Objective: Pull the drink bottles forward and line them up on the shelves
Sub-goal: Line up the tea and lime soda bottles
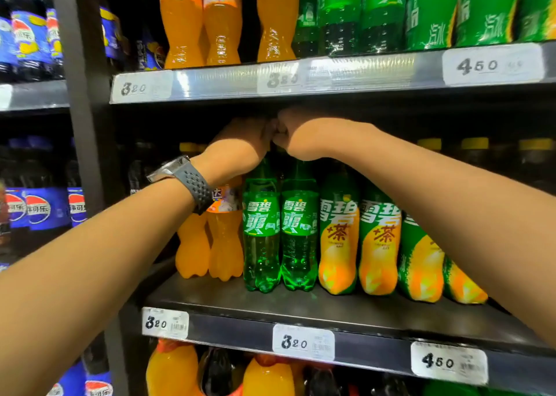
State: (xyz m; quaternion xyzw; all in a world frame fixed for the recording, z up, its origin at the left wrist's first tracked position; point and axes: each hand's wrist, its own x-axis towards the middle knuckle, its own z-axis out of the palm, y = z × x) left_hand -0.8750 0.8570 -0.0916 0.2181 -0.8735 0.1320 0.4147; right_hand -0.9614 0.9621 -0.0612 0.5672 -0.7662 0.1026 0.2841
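Here, the dark metal shelf board [331, 311] in the middle of the rack carries one row of drink bottles, and this row stands a little back from the front edge. Both bare forearms of the person reach in under the upper shelf rail [361, 73]. The left hand [240, 142] and the right hand [301, 133] are side by side with the knuckles touching, just above the necks of the two clear green plastic bottles [261, 236]. Only the backs of the hands show and the fingers go away into the dark, so it cannot be told how far they are closed or what they hold. These two bottles stand upright and touch each other. At their left are orange soda bottles [224, 239], partly behind the left wrist. At their right are bottles with green and orange wrapping [338, 239]. A wristwatch with a grey perforated strap [183, 176] sits on the left wrist. White price tags [303, 342] are fixed on the front edge of the shelf.
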